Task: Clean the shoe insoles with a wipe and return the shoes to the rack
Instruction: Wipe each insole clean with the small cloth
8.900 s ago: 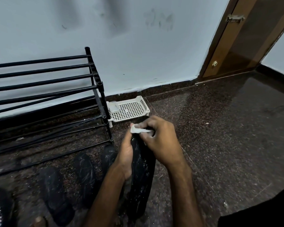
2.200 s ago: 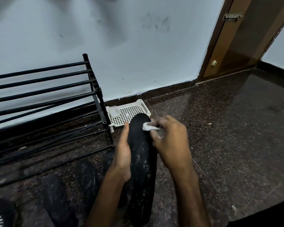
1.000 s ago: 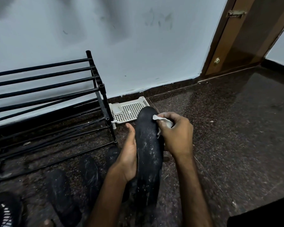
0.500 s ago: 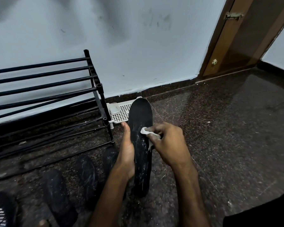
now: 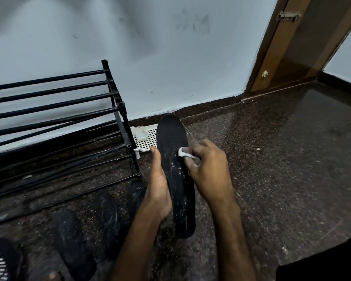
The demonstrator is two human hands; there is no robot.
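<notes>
- On the right, the dark floor runs open as far as the door.
- On the left, the black rack blocks the way; a white tray sits just beside its post.
- Loose insoles lie before the rack.

Four insoles, perhaps; one wipe; one rack.

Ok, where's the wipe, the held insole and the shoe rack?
wipe (image 5: 183, 153), head view, white edge against the insole.
held insole (image 5: 171, 136), head view, bare toe end.
shoe rack (image 5: 121, 104), head view, right end post.
</notes>
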